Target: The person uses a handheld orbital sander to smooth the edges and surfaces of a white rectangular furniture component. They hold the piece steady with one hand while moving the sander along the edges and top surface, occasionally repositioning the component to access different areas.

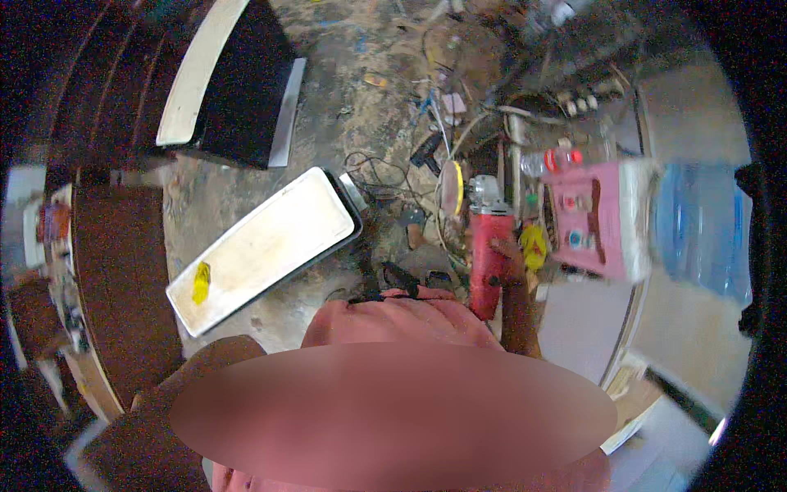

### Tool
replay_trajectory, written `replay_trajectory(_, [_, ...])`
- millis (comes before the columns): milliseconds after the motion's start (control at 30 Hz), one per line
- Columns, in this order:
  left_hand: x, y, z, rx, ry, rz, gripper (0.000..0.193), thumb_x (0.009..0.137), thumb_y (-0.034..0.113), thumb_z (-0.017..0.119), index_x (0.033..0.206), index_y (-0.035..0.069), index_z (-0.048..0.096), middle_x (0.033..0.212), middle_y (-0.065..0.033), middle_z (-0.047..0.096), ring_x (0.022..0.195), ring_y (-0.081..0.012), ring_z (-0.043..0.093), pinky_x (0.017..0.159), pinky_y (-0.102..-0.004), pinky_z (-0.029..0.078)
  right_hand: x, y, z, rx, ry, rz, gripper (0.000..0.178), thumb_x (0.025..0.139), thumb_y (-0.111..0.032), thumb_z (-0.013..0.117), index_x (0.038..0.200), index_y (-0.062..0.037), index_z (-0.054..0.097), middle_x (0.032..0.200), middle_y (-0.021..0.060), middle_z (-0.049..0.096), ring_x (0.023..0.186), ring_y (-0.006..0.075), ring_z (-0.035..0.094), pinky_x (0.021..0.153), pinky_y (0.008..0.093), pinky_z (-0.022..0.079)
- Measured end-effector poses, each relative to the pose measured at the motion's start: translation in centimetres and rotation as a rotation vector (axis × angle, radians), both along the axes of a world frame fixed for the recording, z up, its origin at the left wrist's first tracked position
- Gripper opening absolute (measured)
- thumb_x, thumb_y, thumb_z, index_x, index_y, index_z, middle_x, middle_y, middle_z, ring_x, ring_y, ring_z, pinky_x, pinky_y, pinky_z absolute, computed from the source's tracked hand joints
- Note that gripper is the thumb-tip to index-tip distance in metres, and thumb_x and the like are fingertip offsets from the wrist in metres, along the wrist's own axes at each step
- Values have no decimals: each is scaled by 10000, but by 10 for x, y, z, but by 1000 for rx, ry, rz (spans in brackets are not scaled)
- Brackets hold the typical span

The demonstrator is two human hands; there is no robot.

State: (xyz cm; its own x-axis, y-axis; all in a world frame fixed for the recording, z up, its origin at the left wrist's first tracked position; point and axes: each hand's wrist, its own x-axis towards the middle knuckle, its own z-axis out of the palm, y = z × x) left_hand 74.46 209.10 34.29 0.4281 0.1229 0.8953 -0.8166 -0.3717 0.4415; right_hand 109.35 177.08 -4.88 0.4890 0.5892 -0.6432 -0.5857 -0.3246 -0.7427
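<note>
My right hand [510, 256] is wrapped around the red body of an angle grinder [487, 271], to the right of my pink shirt. The tool stands nearly upright in view, its silver gear head [487, 193] at the far end. A round disc with a yellow rim [452, 189] shows just left of that head; whether it is fixed to it I cannot tell. Right beside the hand is a yellow thing [534, 246], blurred. My left hand does not show. Ahead and to the left lies a long white-topped panel with dark sides [270, 242], a crumpled yellow piece [201, 283] on its near end.
Tangled cables [377, 172] and a black tool [426, 153] lie on the stained floor [344, 107]. A black box with a white edge [246, 82] stands far left. At right are a pink plastic stool [607, 221], a bottle [541, 162] and a large blue water jug [701, 230].
</note>
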Motion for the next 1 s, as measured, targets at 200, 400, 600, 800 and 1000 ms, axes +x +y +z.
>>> replay_trajectory(200, [44, -3, -114, -592, 309, 1096, 263, 941, 183, 621, 1176, 69, 645, 766, 23, 508, 615, -66, 426, 513, -280, 348, 87, 149, 12, 450, 128, 337, 557, 890, -283, 679, 1322, 47, 556, 1024, 153, 713, 851, 249, 723, 702, 384, 623])
replay_trajectory(400, [16, -20, -354, -721, 1156, 1513, 290, 969, 89, 599, 1250, 40, 649, 798, -40, 564, 726, -142, 517, 674, -315, 448, 132, 241, -4, 387, 289, 268, 581, 928, -363, 652, 1325, 50, 557, 1009, 168, 703, 838, 285, 715, 768, 388, 606])
replay_trajectory(600, [-9, -55, -493, -889, 1276, 1593, 485, 915, 215, 669, 1352, 49, 541, 855, -211, 671, 753, -363, 656, 718, -459, 526, 115, 330, -1, 763, 448, 340, 617, 965, -392, 587, 1383, 56, 506, 1203, 191, 679, 983, 322, 705, 807, 474, 617])
replay_trajectory(800, [-9, -25, -521, -1110, 1369, 1544, 549, 933, 61, 566, 1470, 60, 450, 1107, -306, 688, 1020, -486, 669, 887, -541, 526, 109, 394, 2, 545, 380, 485, 543, 970, -330, 586, 1382, 12, 495, 1192, 186, 638, 929, 306, 648, 733, 459, 578])
replay_trajectory(1000, [15, -20, -542, -1146, 1290, 1757, 587, 852, -20, 547, 1434, 47, 518, 1295, -287, 601, 1210, -450, 575, 1037, -496, 481, 86, 526, -6, 354, 410, 773, 580, 958, -371, 610, 1382, 11, 507, 1121, 166, 668, 912, 282, 670, 739, 448, 598])
